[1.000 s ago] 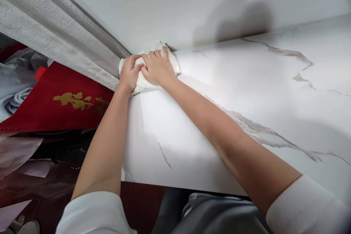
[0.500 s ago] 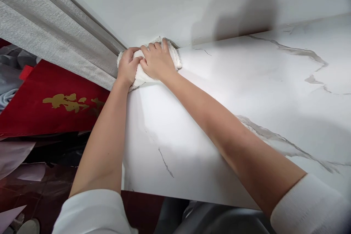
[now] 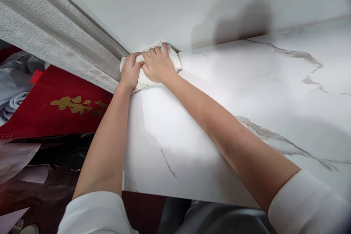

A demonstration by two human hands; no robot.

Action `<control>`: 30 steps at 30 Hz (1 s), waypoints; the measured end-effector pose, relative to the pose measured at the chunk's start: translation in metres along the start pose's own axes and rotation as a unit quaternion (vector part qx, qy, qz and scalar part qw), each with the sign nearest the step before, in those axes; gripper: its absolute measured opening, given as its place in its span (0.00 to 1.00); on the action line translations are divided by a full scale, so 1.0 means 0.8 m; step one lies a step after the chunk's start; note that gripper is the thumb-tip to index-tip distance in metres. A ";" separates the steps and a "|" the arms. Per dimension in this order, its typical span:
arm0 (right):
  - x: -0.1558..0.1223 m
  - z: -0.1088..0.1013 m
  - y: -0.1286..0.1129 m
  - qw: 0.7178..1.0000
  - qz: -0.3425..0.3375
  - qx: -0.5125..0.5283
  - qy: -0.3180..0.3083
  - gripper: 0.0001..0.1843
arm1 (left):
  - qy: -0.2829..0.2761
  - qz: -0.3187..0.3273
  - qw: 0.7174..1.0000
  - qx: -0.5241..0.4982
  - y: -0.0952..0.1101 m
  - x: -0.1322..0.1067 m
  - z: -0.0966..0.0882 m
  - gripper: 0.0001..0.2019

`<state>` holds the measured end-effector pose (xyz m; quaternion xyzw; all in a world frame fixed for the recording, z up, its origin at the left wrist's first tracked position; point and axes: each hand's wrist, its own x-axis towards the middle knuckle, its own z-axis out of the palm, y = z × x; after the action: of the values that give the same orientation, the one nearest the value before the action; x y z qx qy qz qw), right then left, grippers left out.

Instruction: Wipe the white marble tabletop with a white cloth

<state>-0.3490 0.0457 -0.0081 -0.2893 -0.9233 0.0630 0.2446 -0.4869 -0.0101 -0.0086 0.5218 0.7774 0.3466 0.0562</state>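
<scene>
Left hand (image 3: 131, 74): fingers curled down over the left part of the cloth (image 3: 175, 59), gripping it at the counter's edge, thumb side touching the right hand.
Right hand (image 3: 158, 65): laid flat on top of the cloth, fingers spread toward the wall, pressing it down; whether the fingertips curl around the far edge is hard to tell from here.
Cloth: white, fluffy, bunched up in the far left corner of the counter (image 3: 208, 117), right where the counter meets the wall (image 3: 153, 3) and the curtain (image 3: 52, 33). Most of it is hidden under the two hands; a bit sticks out to the right of the right hand.
Counter: white marble look with grey veins, glossy.
Wall: pale, with a dark shadow on it to the right of the hands.
Curtain: grey, textured, hanging just left of the cloth.
Sleeves: white, pushed up on both forearms.
Left of counter: red bag (image 3: 55, 106) with gold print, lower down, well apart from the hands.
</scene>
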 end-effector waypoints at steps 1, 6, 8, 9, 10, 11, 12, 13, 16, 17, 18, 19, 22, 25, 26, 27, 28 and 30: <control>-0.002 0.002 0.000 1.000 -0.001 0.009 0.004 0.24 | 0.002 0.008 1.000 -0.001 -0.001 -0.003 0.000 0.18; -0.027 -0.005 -0.010 1.000 -0.015 0.002 -0.002 0.25 | 0.013 0.037 0.999 -0.021 0.001 -0.033 -0.005 0.15; -0.044 -0.014 -0.018 1.000 -0.020 -0.004 -0.022 0.26 | 0.010 0.039 0.999 -0.024 0.006 -0.053 -0.010 0.16; -0.053 -0.018 -0.023 0.999 -0.021 -0.002 -0.030 0.26 | 0.008 0.039 0.999 -0.022 0.009 -0.064 -0.013 0.16; -0.063 -0.023 -0.027 0.999 -0.023 0.002 -0.036 0.26 | 0.006 0.038 0.999 -0.019 0.013 -0.076 -0.015 0.17; -0.073 -0.027 -0.032 0.999 -0.025 0.005 -0.038 0.27 | 0.004 0.037 0.999 -0.015 0.016 -0.089 -0.018 0.18; -0.083 -0.030 -0.037 0.999 -0.028 0.007 -0.037 0.27 | 0.001 0.036 0.999 -0.009 0.021 -0.102 -0.021 0.19; -0.095 -0.034 -0.042 0.999 -0.031 0.009 -0.034 0.27 | -0.001 0.035 0.999 -0.002 0.025 -0.115 -0.023 0.20; -0.132 -0.043 -0.056 0.999 -0.044 0.012 -0.018 0.26 | -0.006 0.036 0.999 0.020 0.041 -0.158 -0.031 0.21; -0.146 -0.047 -0.061 0.999 -0.046 0.013 -0.012 0.26 | -0.006 0.037 0.999 0.026 0.047 -0.174 -0.033 0.21; -0.160 -0.052 -0.066 0.999 -0.047 0.016 -0.005 0.26 | -0.007 0.039 0.999 0.031 0.054 -0.190 -0.035 0.21; -0.175 -0.057 -0.070 0.999 -0.047 0.018 0.002 0.26 | -0.009 0.040 0.998 0.037 0.060 -0.206 -0.037 0.20; -0.220 -0.075 -0.082 0.998 -0.060 0.015 0.007 0.27 | -0.021 0.039 0.998 0.053 0.081 -0.255 -0.043 0.20; -0.261 -0.094 -0.089 0.996 -0.090 -0.005 0.004 0.28 | -0.024 0.038 0.997 0.067 0.099 -0.301 -0.045 0.21; -0.272 -0.099 -0.089 0.995 -0.098 -0.010 0.006 0.28 | -0.021 0.038 0.997 0.070 0.104 -0.314 -0.044 0.21; -0.283 -0.104 -0.089 0.994 -0.104 -0.013 0.009 0.28 | -0.018 0.039 0.996 0.072 0.109 -0.325 -0.043 0.21; -0.292 -0.109 -0.088 0.994 -0.109 -0.014 0.011 0.28 | -0.014 0.041 0.996 0.075 0.114 -0.335 -0.041 0.21; -0.306 -0.116 -0.085 0.993 -0.115 -0.013 0.012 0.28 | -0.006 0.043 0.996 0.081 0.124 -0.350 -0.035 0.20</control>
<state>-0.1635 -0.1512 -0.0108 -0.1854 -0.9482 0.0189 0.2574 -0.2976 -0.2402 -0.0049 0.5597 0.7794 0.2817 0.0035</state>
